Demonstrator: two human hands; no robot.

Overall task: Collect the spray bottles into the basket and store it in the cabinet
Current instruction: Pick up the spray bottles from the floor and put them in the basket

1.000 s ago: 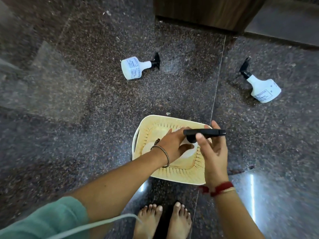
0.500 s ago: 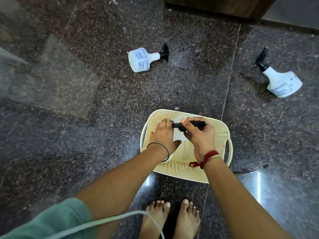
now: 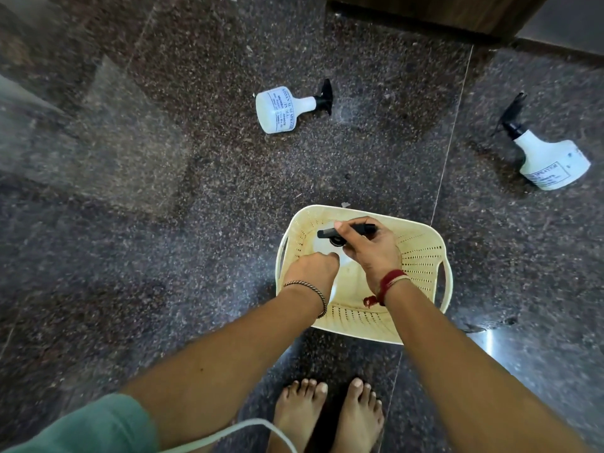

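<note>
I have one spray bottle [image 3: 323, 253] inside the basket [image 3: 421, 256], right hand [image 3: 369, 250] clamped on its trigger head, left hand [image 3: 310, 269] curled against its body. Two bottles [image 3: 277, 111] [image 3: 552, 161] lie on the floor; cabinet storage remains.

A home: polished granite floor [image 3: 196, 191], wooden cabinet [image 3: 425, 8], bare feet [image 3: 327, 410].

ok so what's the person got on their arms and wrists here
Both forearms are bare. The left hand has a thin twisted metal bangle at the wrist, and a teal-green sleeve shows at the upper arm. The right hand has red thread wound round the wrist with a paler strand beside it and a knotted red end hanging. A white cable curves below.
</note>
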